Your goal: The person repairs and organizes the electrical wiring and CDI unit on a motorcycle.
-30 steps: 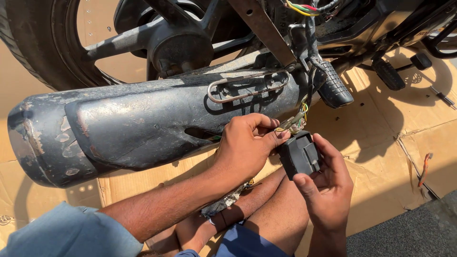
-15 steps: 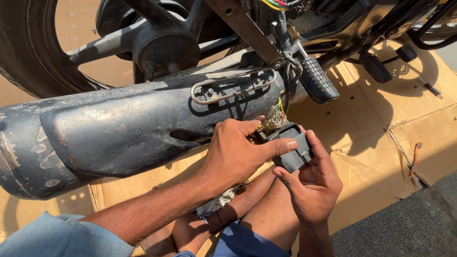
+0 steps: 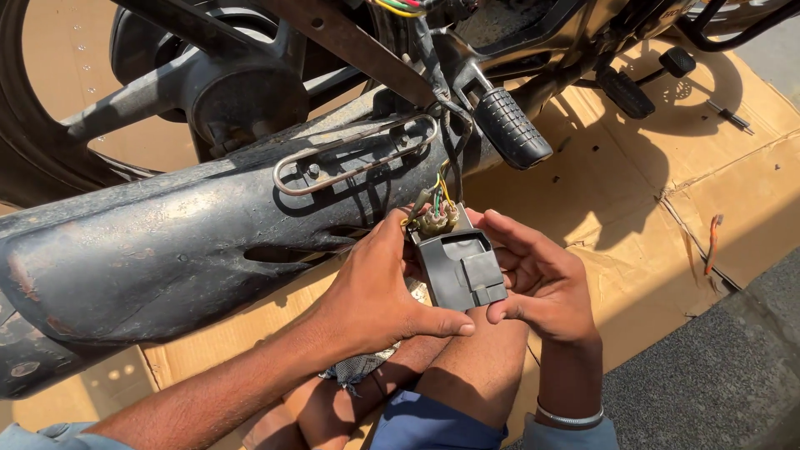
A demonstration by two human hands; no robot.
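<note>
— Flattened brown cardboard (image 3: 633, 208) covers the ground, and at the near right there is a strip of grey pavement (image 3: 717, 383). What stands on the cardboard?

— One motorcycle. Its black wheel (image 3: 50, 125) is at the far left, and the long dark exhaust pipe (image 3: 167, 250) goes across from the left side to the middle. A ribbed black footrest (image 3: 512, 129) is just right of the pipe's end.

— And the hands?

— Both hold a small black box (image 3: 461, 268), near the middle, just under the pipe. The left hand (image 3: 375, 292) is closed around its left side, with the thumb under the box. The right hand (image 3: 542, 279) supports the right side, fingers half bent. Thin yellow and green wires (image 3: 442, 196) go up from the connector at the top of the box.
</note>
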